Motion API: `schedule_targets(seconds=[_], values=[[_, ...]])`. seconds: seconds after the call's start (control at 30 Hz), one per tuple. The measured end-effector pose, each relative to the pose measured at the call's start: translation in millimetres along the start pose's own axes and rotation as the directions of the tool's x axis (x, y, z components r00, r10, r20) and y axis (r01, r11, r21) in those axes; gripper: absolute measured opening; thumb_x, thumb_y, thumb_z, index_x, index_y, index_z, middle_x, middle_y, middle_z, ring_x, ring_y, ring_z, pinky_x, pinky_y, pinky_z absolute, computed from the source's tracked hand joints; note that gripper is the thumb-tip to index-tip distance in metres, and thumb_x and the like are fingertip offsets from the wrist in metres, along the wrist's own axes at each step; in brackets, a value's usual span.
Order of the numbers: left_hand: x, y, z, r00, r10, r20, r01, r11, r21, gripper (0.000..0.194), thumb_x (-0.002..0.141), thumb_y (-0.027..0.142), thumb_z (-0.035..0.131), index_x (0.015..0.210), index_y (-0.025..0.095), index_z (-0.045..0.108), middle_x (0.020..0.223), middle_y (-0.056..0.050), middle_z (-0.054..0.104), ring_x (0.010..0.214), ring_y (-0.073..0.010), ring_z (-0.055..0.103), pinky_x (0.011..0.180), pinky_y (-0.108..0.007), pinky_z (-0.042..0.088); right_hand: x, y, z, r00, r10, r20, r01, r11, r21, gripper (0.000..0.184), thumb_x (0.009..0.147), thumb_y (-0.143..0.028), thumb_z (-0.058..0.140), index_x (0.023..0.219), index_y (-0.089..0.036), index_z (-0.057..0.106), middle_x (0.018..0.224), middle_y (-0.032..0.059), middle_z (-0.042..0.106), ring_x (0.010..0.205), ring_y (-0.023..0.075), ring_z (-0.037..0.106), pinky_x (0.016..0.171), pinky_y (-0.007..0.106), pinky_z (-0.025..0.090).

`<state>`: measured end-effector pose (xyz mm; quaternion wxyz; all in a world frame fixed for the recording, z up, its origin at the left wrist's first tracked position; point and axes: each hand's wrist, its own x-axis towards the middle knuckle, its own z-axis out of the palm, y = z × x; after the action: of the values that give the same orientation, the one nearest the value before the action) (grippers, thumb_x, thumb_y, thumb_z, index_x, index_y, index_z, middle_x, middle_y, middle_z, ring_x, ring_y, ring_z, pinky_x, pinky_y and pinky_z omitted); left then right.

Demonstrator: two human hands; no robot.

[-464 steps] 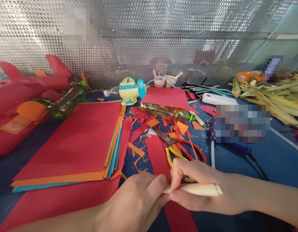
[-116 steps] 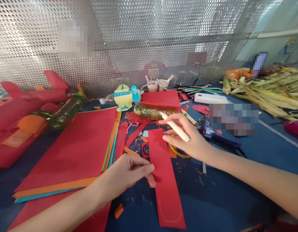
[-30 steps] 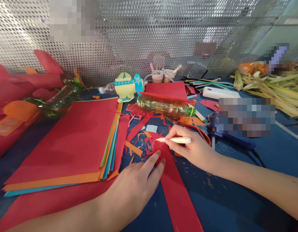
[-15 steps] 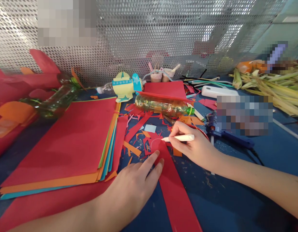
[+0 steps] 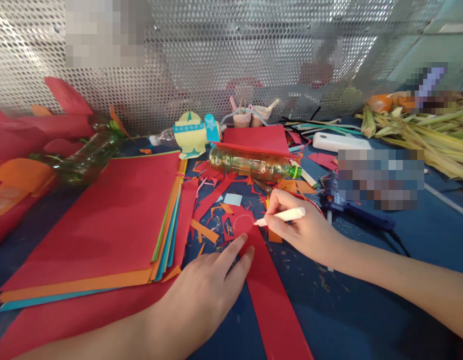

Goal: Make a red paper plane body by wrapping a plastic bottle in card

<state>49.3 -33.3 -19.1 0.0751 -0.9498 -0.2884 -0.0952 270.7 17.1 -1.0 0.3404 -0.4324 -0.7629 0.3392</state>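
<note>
A long red paper strip (image 5: 271,295) lies on the blue table, running from the middle toward the near edge. My left hand (image 5: 207,290) lies flat on its left side, fingers stretched out, pressing it down. My right hand (image 5: 304,227) is closed on a white marker (image 5: 282,216) whose tip touches the strip's far end. A pale curved line shows on the paper there.
A stack of coloured paper sheets (image 5: 107,220) with red on top lies at the left. A plastic bottle (image 5: 254,165), paper scraps, a blue glue gun (image 5: 347,207) and green stalks (image 5: 422,135) lie beyond. A perforated metal screen stands behind.
The marker tip has moved rightward along the far end of the strip, lengthening the pale curve. My left hand has stayed flat on the strip.
</note>
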Motion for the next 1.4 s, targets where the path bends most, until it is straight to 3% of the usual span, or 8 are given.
schedule_targets(seconds=[0.37, 0.6, 0.73, 0.97, 1.4], values=[[-1.9, -1.8, 2.0, 1.000, 0.008, 0.013, -0.007, 1.000, -0.022, 0.041, 0.092, 0.007, 0.029, 0.122, 0.006, 0.056, 0.125, -0.023, 0.061, 0.087, -0.0224, 0.071, 0.071, -0.037, 0.062, -0.3, 6.3, 3.4, 0.999, 0.023, -0.041, -0.015, 0.982, 0.187, 0.016, 0.093, -0.031, 0.051, 0.082, -0.022, 0.044, 0.060, -0.0077, 0.044, 0.047, 0.0074, 0.037, 0.045, 0.022, 0.030], [-0.4, -0.5, 0.9, 1.000, 0.016, 0.007, -0.016, 1.000, -0.004, 0.040, 0.093, 0.007, 0.028, 0.121, 0.006, 0.056, 0.120, -0.021, 0.064, 0.077, -0.0191, 0.071, 0.067, -0.032, 0.062, -1.3, 3.0, 4.4, 0.994, -0.043, 0.097, 0.030, 0.991, 0.131, 0.015, 0.094, -0.033, 0.052, 0.084, -0.021, 0.050, 0.066, -0.0052, 0.050, 0.055, 0.0086, 0.045, 0.053, 0.022, 0.035], [-1.9, 0.3, 3.2, 0.997, 0.025, 0.080, -0.026, 1.000, 0.010, 0.042, 0.089, 0.004, 0.032, 0.124, 0.006, 0.054, 0.123, -0.020, 0.064, 0.082, -0.0210, 0.071, 0.068, -0.034, 0.062, -0.6, 2.0, 4.7, 0.987, -0.043, 0.157, 0.025, 0.993, 0.114, 0.016, 0.094, -0.034, 0.052, 0.084, -0.021, 0.052, 0.067, -0.0048, 0.052, 0.057, 0.0087, 0.046, 0.054, 0.022, 0.036], [-4.8, 0.0, 7.6, 0.993, 0.035, 0.114, -0.040, 0.998, 0.043, 0.046, 0.086, 0.006, 0.035, 0.129, 0.006, 0.051, 0.131, -0.020, 0.058, 0.088, -0.0229, 0.071, 0.070, -0.035, 0.062, 0.7, 2.4, 5.9, 0.983, -0.062, 0.176, 0.044, 0.993, 0.106, 0.016, 0.094, -0.034, 0.051, 0.086, -0.020, 0.053, 0.070, -0.0043, 0.054, 0.062, 0.0087, 0.051, 0.058, 0.022, 0.039], [-4.2, -0.9, 5.5, 0.994, 0.038, 0.101, -0.042, 0.999, 0.033, 0.046, 0.085, 0.004, 0.033, 0.126, 0.005, 0.053, 0.129, -0.021, 0.060, 0.081, -0.0230, 0.071, 0.066, -0.037, 0.063, 1.7, 0.9, 7.2, 0.981, -0.083, 0.177, 0.064, 0.992, 0.110, 0.014, 0.093, -0.029, 0.052, 0.084, -0.019, 0.053, 0.069, -0.0047, 0.053, 0.062, 0.0084, 0.050, 0.059, 0.021, 0.039]])
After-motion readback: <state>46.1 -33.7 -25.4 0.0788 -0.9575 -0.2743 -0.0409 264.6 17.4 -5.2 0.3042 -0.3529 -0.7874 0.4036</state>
